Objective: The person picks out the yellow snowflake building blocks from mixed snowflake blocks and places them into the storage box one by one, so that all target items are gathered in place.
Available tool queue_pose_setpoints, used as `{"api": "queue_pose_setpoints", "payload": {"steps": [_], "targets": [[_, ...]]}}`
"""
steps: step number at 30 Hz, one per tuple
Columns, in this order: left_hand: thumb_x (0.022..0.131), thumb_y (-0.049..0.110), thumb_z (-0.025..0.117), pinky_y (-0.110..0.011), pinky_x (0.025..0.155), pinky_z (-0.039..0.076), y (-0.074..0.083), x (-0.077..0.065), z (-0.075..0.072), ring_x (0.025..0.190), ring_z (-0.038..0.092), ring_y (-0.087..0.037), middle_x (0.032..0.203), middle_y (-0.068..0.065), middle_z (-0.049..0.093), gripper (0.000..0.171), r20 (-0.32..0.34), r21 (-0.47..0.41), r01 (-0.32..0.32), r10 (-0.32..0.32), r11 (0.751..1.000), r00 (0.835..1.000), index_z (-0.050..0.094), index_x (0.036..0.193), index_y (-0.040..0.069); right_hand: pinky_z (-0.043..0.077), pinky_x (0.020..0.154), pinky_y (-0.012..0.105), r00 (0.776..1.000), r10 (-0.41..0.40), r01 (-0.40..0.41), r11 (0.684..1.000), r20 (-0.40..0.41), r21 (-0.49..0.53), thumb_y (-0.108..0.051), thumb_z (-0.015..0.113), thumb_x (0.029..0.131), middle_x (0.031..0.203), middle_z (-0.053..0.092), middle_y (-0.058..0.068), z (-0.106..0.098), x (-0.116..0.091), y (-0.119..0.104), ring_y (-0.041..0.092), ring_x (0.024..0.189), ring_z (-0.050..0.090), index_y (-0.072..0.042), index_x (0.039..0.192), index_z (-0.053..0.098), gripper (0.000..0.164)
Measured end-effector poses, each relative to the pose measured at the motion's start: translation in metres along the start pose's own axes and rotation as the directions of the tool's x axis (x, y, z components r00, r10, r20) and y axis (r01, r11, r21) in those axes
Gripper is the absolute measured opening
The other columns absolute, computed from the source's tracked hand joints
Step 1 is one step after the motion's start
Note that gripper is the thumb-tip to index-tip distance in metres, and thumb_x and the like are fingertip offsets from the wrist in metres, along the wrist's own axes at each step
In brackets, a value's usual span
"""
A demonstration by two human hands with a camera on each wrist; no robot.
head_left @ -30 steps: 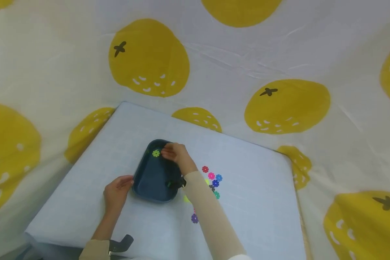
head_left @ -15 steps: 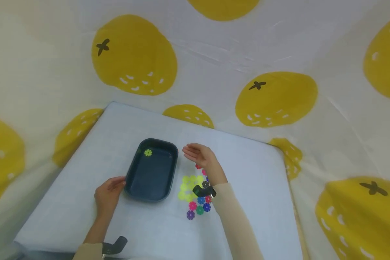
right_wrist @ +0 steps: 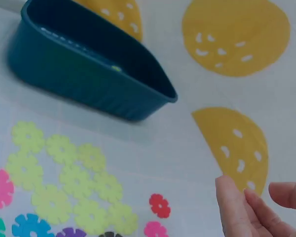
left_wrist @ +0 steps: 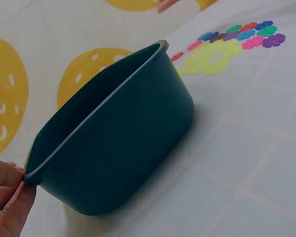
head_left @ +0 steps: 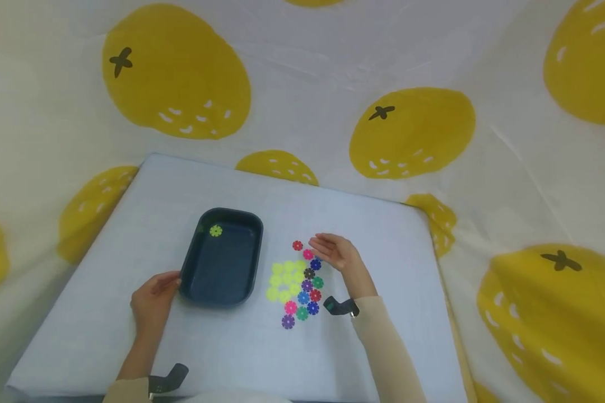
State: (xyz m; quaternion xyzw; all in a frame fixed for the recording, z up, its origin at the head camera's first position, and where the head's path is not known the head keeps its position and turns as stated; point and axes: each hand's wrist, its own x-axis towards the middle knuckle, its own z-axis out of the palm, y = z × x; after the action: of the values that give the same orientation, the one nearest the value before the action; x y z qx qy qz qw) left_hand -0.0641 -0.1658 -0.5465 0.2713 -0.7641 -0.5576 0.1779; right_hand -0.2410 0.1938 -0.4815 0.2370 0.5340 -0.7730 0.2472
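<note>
A dark teal rectangular tub (head_left: 219, 274) stands on the white-covered table, with one yellow-green snowflake-shaped disc (head_left: 215, 230) inside near its far end. My left hand (head_left: 153, 299) pinches the tub's near-left rim; in the left wrist view its thumb and fingers (left_wrist: 12, 197) meet at the lip. Holding nothing, my right hand (head_left: 340, 256) hovers at the right of the loose discs, its fingers fairly straight and thumb apart in the right wrist view. Several yellow-green discs (head_left: 288, 274) lie grouped right of the tub. A red disc (head_left: 297, 245) lies just left of the right fingertips.
Along the group's right side lie pink, blue, black, green and purple discs (head_left: 307, 285), some partly behind the right hand. A pale cloth with large yellow fruit prints (head_left: 413, 134) hangs behind the table (head_left: 383, 240). Each wrist wears a black camera mount (head_left: 340, 306).
My right hand has left the tub and moved right, over to the far side of the discs, uncovering them. The left hand keeps its place at the rim. The head view has shifted slightly.
</note>
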Motion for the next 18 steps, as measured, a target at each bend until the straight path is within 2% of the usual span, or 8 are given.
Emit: {"api": "queue_pose_setpoints", "payload": {"steps": [4,7,12,18], "targets": [[0.088,0.001,0.072,0.0,0.071,0.047,0.001,0.002,-0.001,0.079,0.056,0.02,0.112,-0.022,0.072,0.02,0.004,0.006,0.026,-0.026,1.0,1.0,0.072,0.107,-0.001,0.051,0.101,0.04,0.999,0.005,-0.007,0.998,-0.031,-0.058,-0.017,0.057,0.101,0.143,0.053,0.024,-0.008,0.004,0.004,0.031,0.123,0.061,0.002,0.139,0.049,0.043],[0.088,0.001,0.073,0.0,0.071,0.047,0.0,0.004,-0.002,0.079,0.055,0.02,0.113,-0.023,0.071,0.021,0.013,0.004,0.034,-0.034,0.999,0.999,0.071,0.108,-0.002,0.051,0.101,0.04,0.998,0.018,-0.024,0.994,-0.059,-0.108,-0.017,0.057,0.1,0.142,0.053,0.025,-0.012,0.009,0.006,0.033,0.126,0.058,0.003,0.141,0.047,0.047],[0.087,0.001,0.073,0.0,0.071,0.047,-0.002,0.006,-0.002,0.079,0.055,0.021,0.112,-0.024,0.071,0.021,0.019,0.0,0.018,-0.018,1.0,1.0,0.071,0.108,-0.003,0.056,0.094,0.038,0.991,0.044,-0.067,0.98,-0.126,-0.187,-0.016,0.057,0.101,0.134,0.059,0.024,-0.017,0.019,0.012,0.034,0.122,0.061,0.002,0.137,0.053,0.041],[0.088,0.002,0.073,0.0,0.071,0.047,-0.003,0.006,0.0,0.079,0.055,0.021,0.112,-0.023,0.071,0.021,0.031,-0.001,0.027,-0.026,1.0,0.999,0.071,0.108,-0.003,0.059,0.09,0.039,0.987,0.049,-0.089,0.962,-0.156,-0.259,-0.017,0.058,0.101,0.126,0.065,0.023,-0.018,0.027,0.027,0.033,0.111,0.068,0.001,0.132,0.059,0.036]]}}
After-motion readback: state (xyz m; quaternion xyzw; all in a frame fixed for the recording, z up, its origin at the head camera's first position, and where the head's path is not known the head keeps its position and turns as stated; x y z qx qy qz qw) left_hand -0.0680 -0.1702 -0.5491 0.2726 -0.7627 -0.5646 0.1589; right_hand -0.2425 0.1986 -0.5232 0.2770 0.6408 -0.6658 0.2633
